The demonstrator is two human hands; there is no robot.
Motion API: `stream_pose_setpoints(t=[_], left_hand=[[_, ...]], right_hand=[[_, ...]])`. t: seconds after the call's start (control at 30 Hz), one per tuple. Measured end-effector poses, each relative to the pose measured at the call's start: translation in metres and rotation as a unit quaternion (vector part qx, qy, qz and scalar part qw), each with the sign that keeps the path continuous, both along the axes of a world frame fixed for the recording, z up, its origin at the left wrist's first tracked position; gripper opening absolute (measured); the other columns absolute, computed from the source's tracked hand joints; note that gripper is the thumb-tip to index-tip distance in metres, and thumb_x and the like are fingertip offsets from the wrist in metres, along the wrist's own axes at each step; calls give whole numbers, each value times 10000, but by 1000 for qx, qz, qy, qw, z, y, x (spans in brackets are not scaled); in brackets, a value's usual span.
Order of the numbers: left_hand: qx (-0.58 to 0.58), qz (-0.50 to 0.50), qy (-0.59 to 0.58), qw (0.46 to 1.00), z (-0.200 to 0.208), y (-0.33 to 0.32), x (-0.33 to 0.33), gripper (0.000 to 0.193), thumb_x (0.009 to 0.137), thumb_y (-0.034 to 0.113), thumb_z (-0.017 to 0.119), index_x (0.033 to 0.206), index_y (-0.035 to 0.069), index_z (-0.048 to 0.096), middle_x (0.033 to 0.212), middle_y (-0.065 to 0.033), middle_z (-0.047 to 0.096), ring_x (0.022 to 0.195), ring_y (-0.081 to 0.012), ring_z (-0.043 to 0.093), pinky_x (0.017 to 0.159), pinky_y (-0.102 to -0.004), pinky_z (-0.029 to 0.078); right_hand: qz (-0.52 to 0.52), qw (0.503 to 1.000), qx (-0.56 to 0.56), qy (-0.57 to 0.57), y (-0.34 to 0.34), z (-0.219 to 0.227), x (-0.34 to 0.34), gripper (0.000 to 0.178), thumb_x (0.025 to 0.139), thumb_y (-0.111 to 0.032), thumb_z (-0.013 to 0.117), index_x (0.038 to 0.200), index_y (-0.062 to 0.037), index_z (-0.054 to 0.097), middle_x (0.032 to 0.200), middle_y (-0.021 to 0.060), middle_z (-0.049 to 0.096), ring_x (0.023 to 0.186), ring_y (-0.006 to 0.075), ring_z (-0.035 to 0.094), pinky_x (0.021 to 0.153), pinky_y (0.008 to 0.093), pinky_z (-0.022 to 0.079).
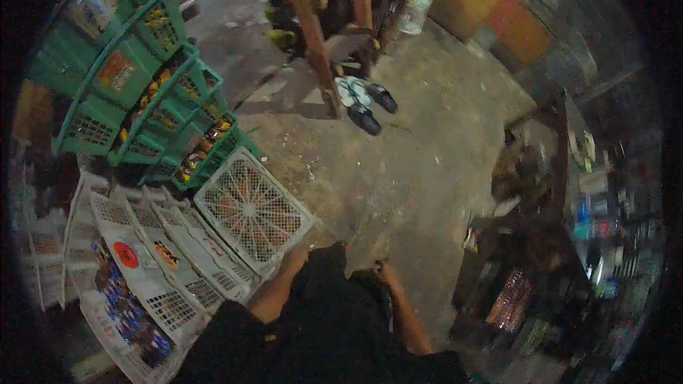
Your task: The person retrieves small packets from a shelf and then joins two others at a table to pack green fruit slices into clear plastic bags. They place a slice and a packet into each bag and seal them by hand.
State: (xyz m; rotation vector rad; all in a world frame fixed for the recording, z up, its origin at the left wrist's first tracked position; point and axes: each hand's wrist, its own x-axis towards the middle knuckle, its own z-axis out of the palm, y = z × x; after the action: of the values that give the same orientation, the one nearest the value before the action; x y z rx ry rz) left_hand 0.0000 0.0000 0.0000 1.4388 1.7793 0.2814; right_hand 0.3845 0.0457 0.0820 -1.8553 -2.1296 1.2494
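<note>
My left hand (pixel 297 257) hangs low beside a stack of white plastic crates, close to the near corner of the top crate (pixel 249 206). Dark clothing covers part of that hand, and its fingers do not show clearly. The top crate has a mesh face with ribs spreading from its centre, and something brownish shows through. Over the floor, right of my dark clothes, is my right hand (pixel 386 274). Its fingers look bent, but blur and dim light hide whether anything is in them.
Green crates (pixel 160 99) holding colourful packets are stacked at the far left. White crates (pixel 163 270) stand along the left. Black shoes (pixel 364 119) and light sandals (pixel 352 90) lie by a wooden post (pixel 313 35). A blurred, cluttered shelf (pixel 569 149) lines the right.
</note>
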Motion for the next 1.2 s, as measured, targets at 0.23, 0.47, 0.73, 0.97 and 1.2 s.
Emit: stream_pose_setpoints(t=[0.23,0.47,0.73,0.97,1.2], left_hand=[[-29,335,-367,867,46,242,28,307,908,307,709,1147,116,725,1058,-153,744,869,-310,726,746,-455,560],[-65,19,-23,997,80,371,28,423,842,417,703,1189,182,762,1112,-192,732,1089,-399,670,993,-499,508],[49,23,-302,952,244,527,-34,422,989,422,614,1229,93,725,1253,-140,702,1142,-342,659,994,-438,506],[-4,0,-344,939,168,603,-141,470,1003,356,582,1386,84,583,1227,-197,700,1125,-343,668,945,-450,519],[-161,138,-178,961,231,644,-344,444,939,363,671,1304,116,622,1163,-199,709,1113,-396,669,914,-522,543]], right_hand=[[104,991,-82,28,228,48,-72,497,1008,-398,605,1319,-11,626,1224,268,681,1149,440,650,997,459,509],[66,985,-33,156,510,11,-129,543,995,-425,625,1266,45,649,1137,289,711,1081,451,689,934,463,541],[431,898,-12,-82,720,46,-249,469,920,-429,668,1183,-43,708,1102,228,731,1011,393,710,877,490,551],[503,862,-60,19,826,55,-521,429,959,-363,661,1225,-26,654,1076,199,725,981,349,712,866,453,545],[323,930,-81,158,937,16,-763,375,1006,-341,679,1249,-59,633,984,124,712,850,247,690,784,395,572]])
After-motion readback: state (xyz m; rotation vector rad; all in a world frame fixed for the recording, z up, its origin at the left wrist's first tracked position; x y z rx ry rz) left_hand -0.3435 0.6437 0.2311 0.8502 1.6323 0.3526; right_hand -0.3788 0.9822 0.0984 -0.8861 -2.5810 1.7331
